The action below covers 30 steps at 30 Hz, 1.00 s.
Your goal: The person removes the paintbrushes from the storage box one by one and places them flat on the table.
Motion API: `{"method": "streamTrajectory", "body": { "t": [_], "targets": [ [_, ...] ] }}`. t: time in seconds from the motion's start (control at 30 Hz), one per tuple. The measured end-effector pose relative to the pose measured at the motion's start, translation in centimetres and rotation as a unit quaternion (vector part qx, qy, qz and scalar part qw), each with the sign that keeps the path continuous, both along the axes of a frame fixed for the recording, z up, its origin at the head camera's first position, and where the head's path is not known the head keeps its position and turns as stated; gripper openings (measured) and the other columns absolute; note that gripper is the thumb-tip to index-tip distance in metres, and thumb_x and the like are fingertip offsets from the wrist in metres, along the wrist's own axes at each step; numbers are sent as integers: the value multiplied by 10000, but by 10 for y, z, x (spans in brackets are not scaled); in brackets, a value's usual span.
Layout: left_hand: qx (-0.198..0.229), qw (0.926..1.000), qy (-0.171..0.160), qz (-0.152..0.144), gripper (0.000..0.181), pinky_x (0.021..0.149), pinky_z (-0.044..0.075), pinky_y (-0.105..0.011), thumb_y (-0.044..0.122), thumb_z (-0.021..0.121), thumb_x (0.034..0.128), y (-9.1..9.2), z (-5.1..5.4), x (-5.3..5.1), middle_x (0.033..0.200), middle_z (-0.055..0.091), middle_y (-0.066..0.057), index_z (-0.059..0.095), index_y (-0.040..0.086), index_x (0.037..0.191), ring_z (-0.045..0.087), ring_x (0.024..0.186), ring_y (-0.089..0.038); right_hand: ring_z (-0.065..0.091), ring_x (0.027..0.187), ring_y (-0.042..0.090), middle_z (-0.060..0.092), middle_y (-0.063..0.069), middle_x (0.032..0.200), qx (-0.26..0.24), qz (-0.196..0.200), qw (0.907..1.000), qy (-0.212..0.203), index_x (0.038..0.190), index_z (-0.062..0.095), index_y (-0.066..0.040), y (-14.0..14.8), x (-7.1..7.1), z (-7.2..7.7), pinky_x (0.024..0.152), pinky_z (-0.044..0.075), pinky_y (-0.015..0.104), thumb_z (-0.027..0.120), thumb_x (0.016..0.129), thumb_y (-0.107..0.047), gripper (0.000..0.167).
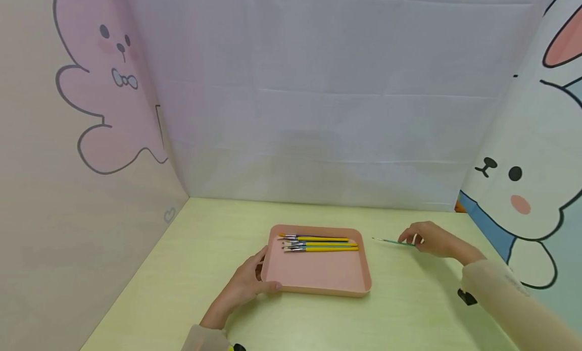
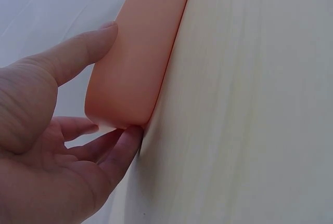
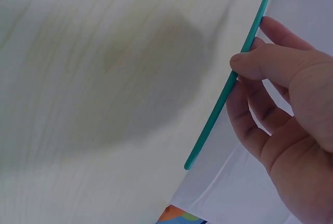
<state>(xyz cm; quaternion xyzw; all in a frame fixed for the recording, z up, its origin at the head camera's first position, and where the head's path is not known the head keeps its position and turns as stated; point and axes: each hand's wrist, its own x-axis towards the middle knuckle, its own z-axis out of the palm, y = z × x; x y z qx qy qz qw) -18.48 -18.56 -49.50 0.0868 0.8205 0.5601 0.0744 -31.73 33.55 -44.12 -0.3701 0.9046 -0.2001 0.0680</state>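
A thin green-handled paintbrush [image 3: 218,102] is pinched between the thumb and fingers of my right hand [image 1: 429,238], to the right of the tray; in the right wrist view its metal ferrule points up and away. My left hand [image 1: 247,283] holds the near left corner of a pink tray [image 1: 323,275]. In the left wrist view the thumb presses the wall of the tray [image 2: 138,52] and the fingertips touch its corner low down. Several paintbrushes [image 1: 332,249], mostly yellow-handled, lie side by side in the far part of the tray, bristles to the left.
The tray stands on a pale yellow-green table [image 1: 218,230]. A white sheet [image 1: 318,113] hangs behind it, with a bear-printed panel [image 1: 113,103] on the left and a rabbit-printed panel [image 1: 536,189] on the right. A small orange patch [image 1: 459,207] shows at the far right corner.
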Motion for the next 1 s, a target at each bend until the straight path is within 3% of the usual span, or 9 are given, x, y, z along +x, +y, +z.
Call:
{"method": "streamTrajectory", "body": {
  "t": [0.3,0.5,1.0],
  "targets": [
    [153,9999,-14,-63,1144,975,512,-458,167,958,797,0,0,0,1491,574,-140,256,100,1697,625,1176,-285,675,865,176,714,34,1003,42,-125,9999,-88,1124,780,-40,6,-1,-15,751,597,340,682,848,234,401],
    [148,9999,-15,-49,1139,978,511,-458,173,958,799,0,0,1,1480,582,-140,258,93,1694,626,1179,-285,666,859,173,709,15,997,17,-158,9999,14,1111,783,-77,8,-4,-22,747,583,326,691,849,228,413],
    [62,10000,-10,13,1181,997,503,-451,233,968,792,-1,0,1,1496,570,-132,229,84,1700,620,1182,-266,672,853,180,723,31,1018,98,-134,9997,181,1081,777,-96,6,-8,-27,744,576,320,706,837,219,405]
  ]
}}
